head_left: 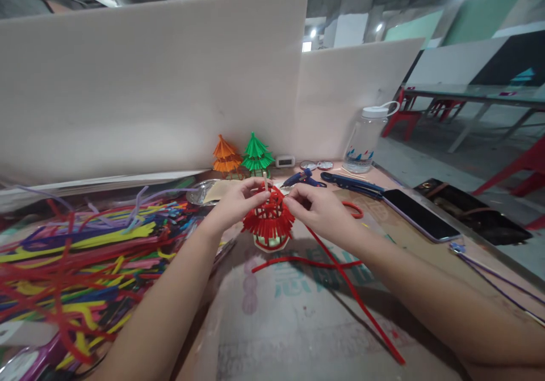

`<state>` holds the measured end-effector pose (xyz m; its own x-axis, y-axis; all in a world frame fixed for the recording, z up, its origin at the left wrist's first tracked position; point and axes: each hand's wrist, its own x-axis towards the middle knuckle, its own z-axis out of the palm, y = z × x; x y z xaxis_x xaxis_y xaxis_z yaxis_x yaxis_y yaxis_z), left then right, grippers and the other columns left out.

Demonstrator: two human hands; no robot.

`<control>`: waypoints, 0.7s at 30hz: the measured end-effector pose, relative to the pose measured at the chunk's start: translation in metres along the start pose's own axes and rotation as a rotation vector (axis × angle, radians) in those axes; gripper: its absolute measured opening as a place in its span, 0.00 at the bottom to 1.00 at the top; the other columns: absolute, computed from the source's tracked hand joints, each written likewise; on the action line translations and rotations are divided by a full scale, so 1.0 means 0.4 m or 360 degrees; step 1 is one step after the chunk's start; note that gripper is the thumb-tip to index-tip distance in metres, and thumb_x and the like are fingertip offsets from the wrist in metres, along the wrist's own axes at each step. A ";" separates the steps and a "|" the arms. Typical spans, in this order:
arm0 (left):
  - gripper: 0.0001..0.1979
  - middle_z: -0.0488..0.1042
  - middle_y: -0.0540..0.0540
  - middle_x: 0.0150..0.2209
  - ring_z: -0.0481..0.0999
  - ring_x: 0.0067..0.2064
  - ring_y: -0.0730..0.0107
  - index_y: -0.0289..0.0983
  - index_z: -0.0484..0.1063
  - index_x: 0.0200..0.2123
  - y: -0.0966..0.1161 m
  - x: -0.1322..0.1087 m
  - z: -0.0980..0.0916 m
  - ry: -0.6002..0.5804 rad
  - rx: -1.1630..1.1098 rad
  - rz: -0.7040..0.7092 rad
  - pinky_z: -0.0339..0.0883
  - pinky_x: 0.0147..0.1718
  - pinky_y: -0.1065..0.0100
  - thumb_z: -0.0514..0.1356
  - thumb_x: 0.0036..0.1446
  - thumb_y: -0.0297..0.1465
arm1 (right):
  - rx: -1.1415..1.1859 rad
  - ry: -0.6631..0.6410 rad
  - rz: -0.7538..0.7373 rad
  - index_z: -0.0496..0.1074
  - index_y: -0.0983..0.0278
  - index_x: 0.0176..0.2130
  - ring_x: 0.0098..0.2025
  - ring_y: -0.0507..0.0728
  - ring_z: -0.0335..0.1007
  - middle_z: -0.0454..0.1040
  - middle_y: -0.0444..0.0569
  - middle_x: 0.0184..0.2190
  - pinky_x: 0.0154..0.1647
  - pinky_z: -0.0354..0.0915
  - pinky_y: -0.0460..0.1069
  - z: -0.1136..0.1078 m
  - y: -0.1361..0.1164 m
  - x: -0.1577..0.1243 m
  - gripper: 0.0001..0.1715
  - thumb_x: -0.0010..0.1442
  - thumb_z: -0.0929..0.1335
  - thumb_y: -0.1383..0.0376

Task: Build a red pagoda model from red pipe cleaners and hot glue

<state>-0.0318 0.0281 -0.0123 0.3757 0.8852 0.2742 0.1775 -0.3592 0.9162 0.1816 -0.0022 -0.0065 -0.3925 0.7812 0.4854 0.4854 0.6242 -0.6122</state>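
A small red tiered pagoda-like model (269,225), made of fuzzy pipe cleaners on a pale base, stands upright in front of me. A thin wooden stick (265,181) rises from its top. My left hand (242,202) is closed on the model's upper left, thumb and fingers around the top tier. At the upper right side, my right hand (313,205) pinches a red pipe cleaner (336,264); its long end trails down toward me over the table. Another red pipe cleaner (293,260) lies across behind it. The fingertips partly hide the top tier.
Orange (226,155) and green (258,153) models stand at the back beside a glue gun (304,178). Many coloured pipe cleaners (85,256) are piled at left. Blue-handled pliers (353,184), a phone (421,215) and a water bottle (364,139) are at right. White boards (170,86) close off the back.
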 end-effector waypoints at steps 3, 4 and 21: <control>0.19 0.77 0.43 0.45 0.77 0.45 0.63 0.36 0.72 0.43 -0.006 0.002 0.010 0.0019 -0.0039 -0.0017 0.71 0.46 0.62 0.66 0.55 0.44 | -0.0025 0.0006 -0.0013 0.66 0.62 0.27 0.25 0.50 0.59 0.66 0.41 0.23 0.26 0.52 0.45 0.006 0.003 -0.004 0.14 0.65 0.64 0.62; 0.20 0.77 0.44 0.45 0.77 0.45 0.63 0.36 0.72 0.44 -0.008 0.003 0.014 0.0022 -0.0057 -0.0013 0.71 0.46 0.63 0.66 0.55 0.43 | -0.0042 0.0009 -0.0018 0.65 0.62 0.27 0.25 0.50 0.59 0.66 0.41 0.22 0.26 0.52 0.45 0.007 0.004 -0.004 0.14 0.65 0.64 0.62; 0.21 0.77 0.44 0.45 0.75 0.47 0.63 0.36 0.70 0.49 -0.015 0.005 0.034 -0.0017 -0.0154 0.0022 0.70 0.49 0.62 0.66 0.56 0.41 | -0.0077 0.0010 -0.0037 0.65 0.63 0.26 0.25 0.50 0.59 0.67 0.41 0.22 0.27 0.52 0.46 0.011 0.000 -0.006 0.13 0.64 0.64 0.65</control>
<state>-0.0199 0.0279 -0.0212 0.3875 0.8769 0.2845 0.0835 -0.3407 0.9364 0.1792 -0.0041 -0.0104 -0.3993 0.7666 0.5029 0.5137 0.6414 -0.5699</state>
